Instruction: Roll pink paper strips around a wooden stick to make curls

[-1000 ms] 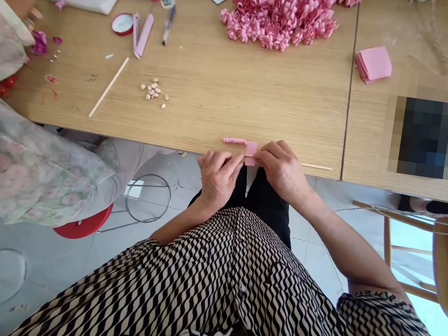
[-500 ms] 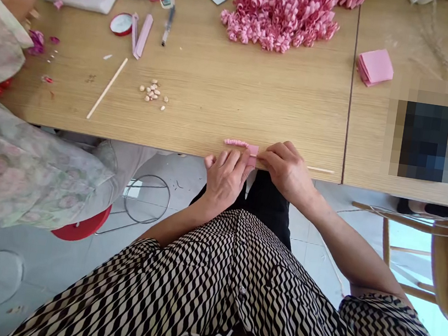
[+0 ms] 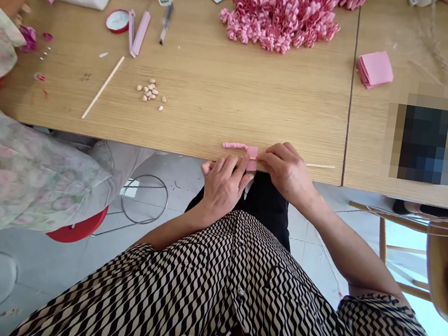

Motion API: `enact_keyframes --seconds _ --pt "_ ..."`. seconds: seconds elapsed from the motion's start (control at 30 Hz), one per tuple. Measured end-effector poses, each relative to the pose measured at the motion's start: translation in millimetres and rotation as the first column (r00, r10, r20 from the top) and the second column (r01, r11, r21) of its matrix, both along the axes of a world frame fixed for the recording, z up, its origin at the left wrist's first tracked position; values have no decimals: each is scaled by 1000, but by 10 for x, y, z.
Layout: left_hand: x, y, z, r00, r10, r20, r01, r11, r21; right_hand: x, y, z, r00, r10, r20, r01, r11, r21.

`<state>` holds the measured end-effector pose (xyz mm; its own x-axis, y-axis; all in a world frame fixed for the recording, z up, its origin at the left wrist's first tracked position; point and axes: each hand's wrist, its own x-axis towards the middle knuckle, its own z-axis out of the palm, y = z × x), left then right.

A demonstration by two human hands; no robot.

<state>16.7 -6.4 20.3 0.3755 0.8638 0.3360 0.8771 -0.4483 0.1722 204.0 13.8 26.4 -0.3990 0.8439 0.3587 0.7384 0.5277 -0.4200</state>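
Observation:
At the table's front edge, my left hand [image 3: 223,184] holds a small pink paper piece [image 3: 251,165] between thumb and fingers. A narrow crimped pink strip [image 3: 234,145] runs leftward from its upper part along the wood. Across the paper lies a thin pale stick [image 3: 321,166], whose right end sticks out past my right hand [image 3: 286,168]. The fingers of that hand are pinched round the stick, close to the paper's right side. My fingertips partly hide where stick and paper meet.
A heap of curled pink strips [image 3: 281,15] and a stack of pink pieces [image 3: 375,68] lie farther back. Leftward are shell-like bits [image 3: 148,90], another pale stick [image 3: 103,87], a pen [image 3: 166,23] and a round tin [image 3: 117,20]. A person's floral sleeve [image 3: 32,169] is at left.
The view has shifted slightly. The pink paper now shows a little more below the stick, and my left thumb lies lower on it. Both hands keep their hold.

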Motion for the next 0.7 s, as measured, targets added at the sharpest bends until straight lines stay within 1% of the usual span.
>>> enact_keyframes --seconds 0.1,0.2,0.33,0.4,0.53,0.6,0.7 --pt "1 -7 -4 1000 22 8 -22 1000 -7 -3 10 8 1000 -7 -13 7 1000 -19" --pt "3 -13 -3 1000 9 28 -9 1000 -4 -9 21 20 1000 -12 -28 11 999 -42" --pt "14 -10 -1 999 25 38 -24 999 -26 -11 34 14 999 -7 -33 6 999 -33" --pt "20 -9 -3 999 39 36 -38 999 -13 -11 39 8 1000 -9 -30 9 1000 -23" --pt "9 -29 -14 1000 -5 8 5 998 56 -10 46 7 1000 -15 -21 15 1000 -24" --pt "6 -28 -22 1000 -3 -4 3 999 45 -9 51 9 1000 -15 -16 14 1000 -24" --pt "17 -2 -31 1000 31 3 -31 999 31 -9 57 8 1000 -11 -23 10 1000 -29"
